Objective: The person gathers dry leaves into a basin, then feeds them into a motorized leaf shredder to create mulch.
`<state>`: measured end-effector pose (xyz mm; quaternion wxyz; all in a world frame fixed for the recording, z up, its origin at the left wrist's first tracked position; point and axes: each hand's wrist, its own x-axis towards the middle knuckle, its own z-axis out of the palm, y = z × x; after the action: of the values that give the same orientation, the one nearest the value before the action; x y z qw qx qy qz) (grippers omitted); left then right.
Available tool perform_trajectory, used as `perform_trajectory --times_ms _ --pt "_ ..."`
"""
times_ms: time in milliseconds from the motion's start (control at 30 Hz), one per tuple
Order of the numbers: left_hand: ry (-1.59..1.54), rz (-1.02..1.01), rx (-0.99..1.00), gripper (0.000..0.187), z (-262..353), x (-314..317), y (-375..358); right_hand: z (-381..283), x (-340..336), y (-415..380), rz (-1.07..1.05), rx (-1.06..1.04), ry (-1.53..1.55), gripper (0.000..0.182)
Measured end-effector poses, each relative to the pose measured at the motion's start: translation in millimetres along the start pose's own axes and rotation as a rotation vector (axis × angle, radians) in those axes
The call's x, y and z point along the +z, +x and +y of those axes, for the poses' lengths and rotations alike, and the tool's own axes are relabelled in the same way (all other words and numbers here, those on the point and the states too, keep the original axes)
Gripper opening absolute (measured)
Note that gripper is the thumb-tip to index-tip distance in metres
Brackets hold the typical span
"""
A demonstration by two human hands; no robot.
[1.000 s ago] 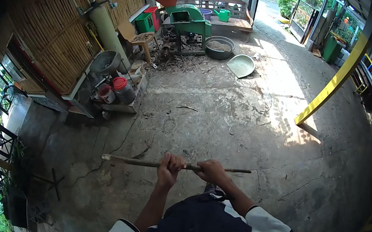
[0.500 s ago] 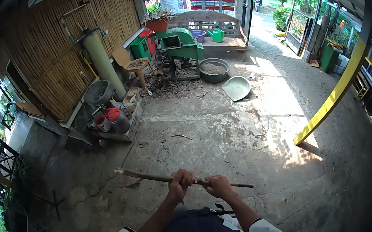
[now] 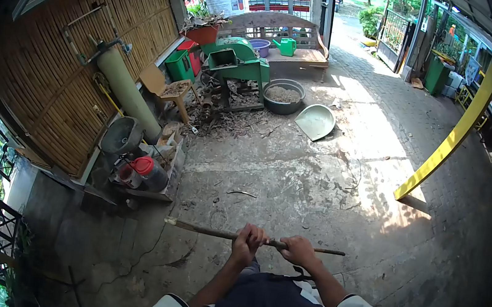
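Note:
A long brown stick lies level across the front of my body, with a pale broken end at the left. My left hand is wrapped round it near the middle. Just to the right, my right hand grips the same stick with closed fingers. A short length of the stick shows between the two hands, and its thinner end sticks out past my right hand. Below it are my dark clothing and the concrete floor.
A thin twig lies on the floor ahead. Farther off stand a green shredder machine, a black tub of shredded material and a pale dustpan-like scoop. A yellow post rises at the right; a low stand with containers is left.
The camera view has shifted slightly. Both hands and the stick sit a little farther right in the picture, with the grip on the stick much the same.

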<state>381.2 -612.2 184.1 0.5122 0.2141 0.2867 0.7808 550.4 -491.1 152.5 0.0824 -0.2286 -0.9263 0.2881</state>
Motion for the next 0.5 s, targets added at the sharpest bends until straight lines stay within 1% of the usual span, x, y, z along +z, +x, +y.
perform_trajectory --times_ms 67,100,133,167,200,267,333,367,433,500 --pt "0.023 -0.007 -0.007 0.051 28 -17 38 -1 4 48 0.011 0.024 -0.003 0.023" --pt "0.043 -0.025 -0.002 0.050 44 -25 59 -4 4 75 0.053 -0.004 0.001 0.024" --pt "0.059 -0.078 0.043 0.049 65 -32 78 -6 2 103 0.095 -0.037 0.000 0.024" --pt "0.074 -0.133 0.096 0.048 90 -38 98 -10 -3 133 0.094 -0.048 -0.013 0.024" --pt "0.115 -0.135 0.163 0.046 114 -46 114 -16 -6 161 0.123 -0.080 -0.012 0.022" --pt "0.142 -0.046 0.308 0.043 164 -62 144 -24 -7 210 0.149 -0.115 -0.002 0.021" --pt "0.046 0.065 0.421 0.040 213 -84 167 -25 -15 256 0.187 -0.083 -0.096 0.020" --pt "0.043 0.068 0.424 0.040 232 -95 176 -26 -19 271 0.183 -0.086 -0.098 0.020" --pt "0.029 0.138 0.571 0.039 265 -113 192 -27 -25 299 0.192 -0.083 -0.126 0.021" --pt "0.043 0.150 0.590 0.040 281 -123 199 -16 -13 325 0.165 -0.101 -0.099 0.021"
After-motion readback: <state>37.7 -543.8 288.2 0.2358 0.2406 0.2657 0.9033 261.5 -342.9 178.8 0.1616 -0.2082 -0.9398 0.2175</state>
